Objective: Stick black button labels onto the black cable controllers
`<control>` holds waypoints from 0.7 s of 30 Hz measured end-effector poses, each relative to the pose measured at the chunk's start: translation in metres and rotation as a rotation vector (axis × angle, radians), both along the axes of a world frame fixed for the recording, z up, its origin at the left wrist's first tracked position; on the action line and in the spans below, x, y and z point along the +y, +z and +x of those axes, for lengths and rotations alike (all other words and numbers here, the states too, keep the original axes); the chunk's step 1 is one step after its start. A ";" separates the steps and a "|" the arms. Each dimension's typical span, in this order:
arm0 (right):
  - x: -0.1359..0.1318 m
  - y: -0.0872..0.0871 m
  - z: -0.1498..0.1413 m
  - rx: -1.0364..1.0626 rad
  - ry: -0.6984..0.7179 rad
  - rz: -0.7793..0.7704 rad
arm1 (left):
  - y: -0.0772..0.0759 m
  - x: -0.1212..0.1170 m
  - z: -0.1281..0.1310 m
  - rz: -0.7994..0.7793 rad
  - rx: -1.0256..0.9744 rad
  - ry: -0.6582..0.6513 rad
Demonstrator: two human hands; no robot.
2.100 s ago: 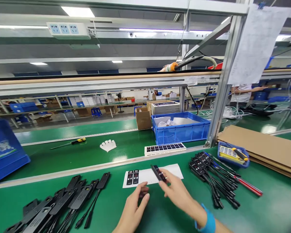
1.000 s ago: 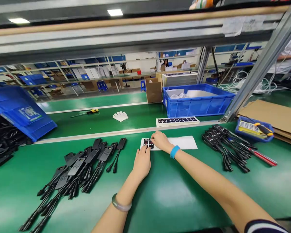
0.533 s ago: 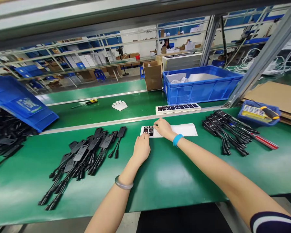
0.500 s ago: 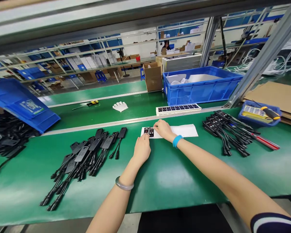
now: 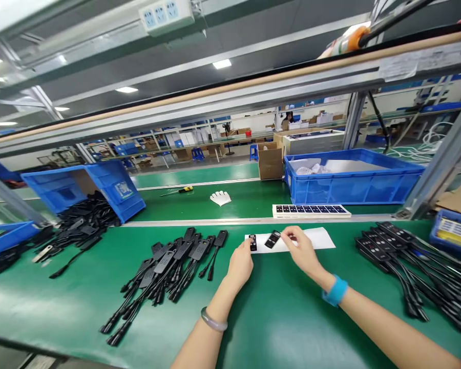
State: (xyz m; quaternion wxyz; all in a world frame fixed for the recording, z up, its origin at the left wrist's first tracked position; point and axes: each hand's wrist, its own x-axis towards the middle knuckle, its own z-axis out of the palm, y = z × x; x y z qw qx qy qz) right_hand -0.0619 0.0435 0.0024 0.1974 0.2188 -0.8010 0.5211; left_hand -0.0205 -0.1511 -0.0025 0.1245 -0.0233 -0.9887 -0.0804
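A white backing sheet [image 5: 318, 238] lies on the green bench, with one black sticker [image 5: 253, 242] on its left end. My left hand [image 5: 241, 261] is closed, its fingertips pressed on the sheet's left end beside that sticker. Between thumb and fingertips, my right hand [image 5: 300, 248] pinches the corner of another black sticker [image 5: 272, 239], which is tilted and lifted off the sheet. Left of my hands lie several black cabled controllers [image 5: 165, 261], plain side up. To the right is a bunch of controllers with labelled faces [image 5: 384, 243].
Behind the sheet is a stack of sticker sheets [image 5: 311, 210] below a blue crate [image 5: 353, 179]. A white glove [image 5: 220, 198] and a screwdriver [image 5: 185, 189] lie further back. At left, a tipped blue bin [image 5: 115, 189] spills black cabled parts. A small blue tray [image 5: 455, 230] stands far right.
My right hand has peeled the second sticker off the sheet and moved it to the right, turning it. The left hand stays at the sheet's left end. The camera view has tilted up.
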 end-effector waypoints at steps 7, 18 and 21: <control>0.052 -0.007 0.040 -0.154 0.124 -0.248 | 0.015 -0.050 -0.011 0.014 0.084 0.360; 0.055 0.001 0.060 -0.330 0.151 -0.395 | 0.021 0.001 0.008 0.630 -0.043 0.092; 0.053 0.005 0.063 -0.389 0.184 -0.422 | 0.014 0.029 0.021 0.905 -0.210 -0.048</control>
